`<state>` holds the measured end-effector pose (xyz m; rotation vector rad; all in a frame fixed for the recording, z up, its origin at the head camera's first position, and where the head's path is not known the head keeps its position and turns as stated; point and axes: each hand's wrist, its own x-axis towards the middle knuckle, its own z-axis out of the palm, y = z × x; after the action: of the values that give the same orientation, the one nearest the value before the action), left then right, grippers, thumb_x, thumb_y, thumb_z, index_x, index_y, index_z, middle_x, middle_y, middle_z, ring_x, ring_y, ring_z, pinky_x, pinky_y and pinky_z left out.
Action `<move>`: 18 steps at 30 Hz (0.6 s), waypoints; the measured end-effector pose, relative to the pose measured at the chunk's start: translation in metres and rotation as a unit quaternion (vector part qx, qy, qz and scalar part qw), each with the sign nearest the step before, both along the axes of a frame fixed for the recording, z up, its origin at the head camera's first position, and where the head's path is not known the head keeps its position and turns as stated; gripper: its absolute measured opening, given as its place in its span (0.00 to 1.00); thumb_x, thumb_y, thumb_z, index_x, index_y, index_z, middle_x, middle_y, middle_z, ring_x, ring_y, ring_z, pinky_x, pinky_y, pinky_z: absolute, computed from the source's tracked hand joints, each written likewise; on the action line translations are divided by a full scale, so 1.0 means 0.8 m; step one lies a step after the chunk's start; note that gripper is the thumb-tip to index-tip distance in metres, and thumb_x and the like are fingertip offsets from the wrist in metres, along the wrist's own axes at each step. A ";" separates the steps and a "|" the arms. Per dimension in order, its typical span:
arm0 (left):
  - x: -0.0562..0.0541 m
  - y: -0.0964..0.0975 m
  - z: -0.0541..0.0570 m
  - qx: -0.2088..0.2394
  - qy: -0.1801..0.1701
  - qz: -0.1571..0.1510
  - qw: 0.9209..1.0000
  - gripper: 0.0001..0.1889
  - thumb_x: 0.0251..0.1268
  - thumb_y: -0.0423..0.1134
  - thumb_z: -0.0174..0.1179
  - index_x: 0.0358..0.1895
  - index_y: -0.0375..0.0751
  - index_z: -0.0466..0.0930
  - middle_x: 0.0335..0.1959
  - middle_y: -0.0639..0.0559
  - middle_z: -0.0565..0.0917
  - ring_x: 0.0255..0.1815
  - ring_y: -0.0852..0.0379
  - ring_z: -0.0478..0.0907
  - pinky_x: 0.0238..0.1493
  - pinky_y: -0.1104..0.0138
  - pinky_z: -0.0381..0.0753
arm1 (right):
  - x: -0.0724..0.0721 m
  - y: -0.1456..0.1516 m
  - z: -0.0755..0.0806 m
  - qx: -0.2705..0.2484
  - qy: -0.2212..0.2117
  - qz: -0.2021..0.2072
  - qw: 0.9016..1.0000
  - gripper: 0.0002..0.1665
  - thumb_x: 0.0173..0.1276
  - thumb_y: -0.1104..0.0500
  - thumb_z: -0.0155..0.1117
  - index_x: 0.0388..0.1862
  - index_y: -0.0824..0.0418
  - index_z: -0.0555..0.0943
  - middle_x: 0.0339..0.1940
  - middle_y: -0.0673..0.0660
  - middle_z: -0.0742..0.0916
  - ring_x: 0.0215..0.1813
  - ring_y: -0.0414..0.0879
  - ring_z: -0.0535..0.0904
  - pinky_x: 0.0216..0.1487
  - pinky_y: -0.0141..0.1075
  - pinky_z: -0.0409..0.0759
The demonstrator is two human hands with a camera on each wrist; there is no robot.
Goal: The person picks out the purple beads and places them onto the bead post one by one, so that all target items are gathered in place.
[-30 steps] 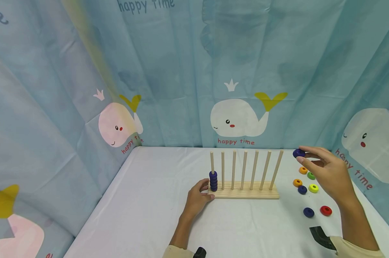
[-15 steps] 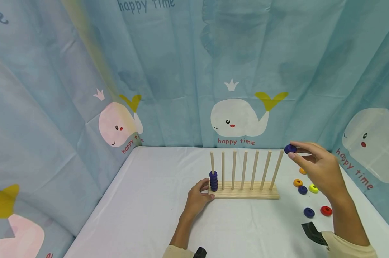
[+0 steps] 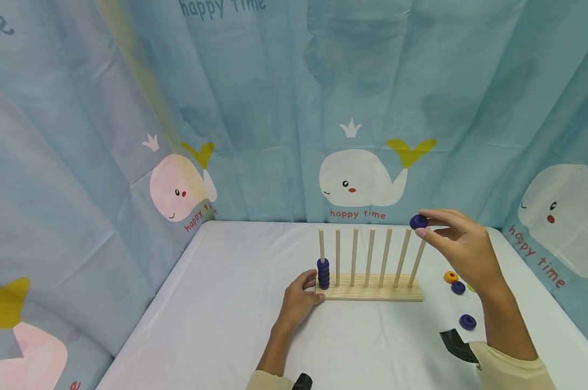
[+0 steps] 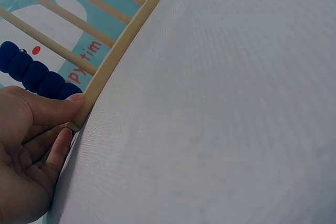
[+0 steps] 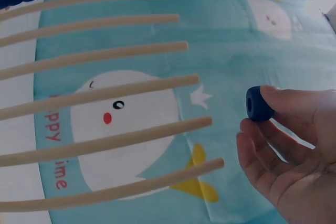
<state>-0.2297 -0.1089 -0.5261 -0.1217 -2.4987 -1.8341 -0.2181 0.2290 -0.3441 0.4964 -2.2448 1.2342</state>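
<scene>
A wooden peg board (image 3: 372,294) with several upright pegs stands on the white table. Dark blue beads (image 3: 323,274) are stacked on its leftmost peg. My left hand (image 3: 296,303) grips the board's left end, thumb on the front edge, as the left wrist view shows close up (image 4: 31,140). Between thumb and fingertips, my right hand (image 3: 469,252) pinches one blue bead (image 3: 418,221) near the tops of the rightmost pegs. In the right wrist view this bead (image 5: 260,103) is apart from the peg tips, its hole facing them.
Loose beads lie right of the board: an orange one (image 3: 451,277), a blue one (image 3: 458,287) and another blue one (image 3: 467,322). My right forearm hides others. A whale-print curtain (image 3: 254,108) hangs behind the table.
My right hand has carried the blue bead leftward and slightly up, from beyond the board's right end to over its right pegs. The left hand has stayed on the board.
</scene>
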 end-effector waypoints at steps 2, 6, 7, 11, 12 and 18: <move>0.000 0.000 0.000 -0.002 0.001 0.001 1.000 0.36 0.60 0.29 0.75 0.73 0.37 0.75 0.69 0.38 0.81 0.68 0.41 0.80 0.64 0.53 0.85 | -0.001 -0.004 0.000 0.000 -0.002 0.007 1.000 0.24 0.70 0.67 0.74 0.65 0.60 0.85 0.55 0.43 0.85 0.50 0.29 0.84 0.51 0.14 0.80; 0.000 0.000 0.000 -0.005 0.002 0.001 1.000 0.35 0.60 0.29 0.75 0.73 0.37 0.75 0.69 0.38 0.82 0.67 0.41 0.81 0.64 0.54 0.86 | -0.004 -0.012 0.001 0.000 0.000 0.026 1.000 0.23 0.71 0.68 0.72 0.65 0.61 0.85 0.55 0.46 0.85 0.52 0.30 0.83 0.51 0.15 0.80; 0.000 0.000 0.000 -0.005 0.002 0.001 1.000 0.35 0.60 0.29 0.75 0.73 0.37 0.75 0.69 0.38 0.81 0.67 0.41 0.81 0.63 0.54 0.86 | -0.004 -0.014 0.001 -0.001 0.001 0.031 1.000 0.23 0.71 0.69 0.72 0.65 0.62 0.85 0.55 0.46 0.85 0.51 0.30 0.84 0.51 0.15 0.80; -0.001 0.000 -0.001 -0.007 0.006 -0.001 1.000 0.35 0.60 0.29 0.74 0.73 0.36 0.75 0.69 0.37 0.81 0.68 0.40 0.81 0.63 0.54 0.86 | -0.007 -0.023 0.001 -0.004 0.007 0.047 0.999 0.23 0.71 0.70 0.72 0.64 0.64 0.85 0.55 0.47 0.85 0.51 0.29 0.83 0.51 0.15 0.81; -0.001 -0.001 -0.001 -0.008 0.007 -0.002 1.000 0.35 0.60 0.29 0.74 0.73 0.36 0.75 0.69 0.37 0.81 0.68 0.40 0.80 0.63 0.55 0.86 | -0.008 -0.025 0.001 -0.006 0.007 0.050 0.999 0.23 0.70 0.70 0.72 0.64 0.64 0.85 0.55 0.47 0.85 0.51 0.29 0.83 0.51 0.16 0.81; -0.001 -0.001 -0.002 -0.009 0.009 -0.003 1.000 0.35 0.60 0.29 0.75 0.73 0.37 0.75 0.69 0.38 0.81 0.68 0.41 0.80 0.63 0.56 0.86 | -0.010 -0.036 0.001 -0.017 -0.007 0.078 0.997 0.23 0.72 0.69 0.71 0.65 0.65 0.84 0.56 0.54 0.85 0.52 0.32 0.84 0.51 0.18 0.83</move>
<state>-0.2307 -0.1099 -0.5281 -0.1447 -2.5063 -1.8039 -0.2259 0.1998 -0.3434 0.6612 -2.2274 1.3552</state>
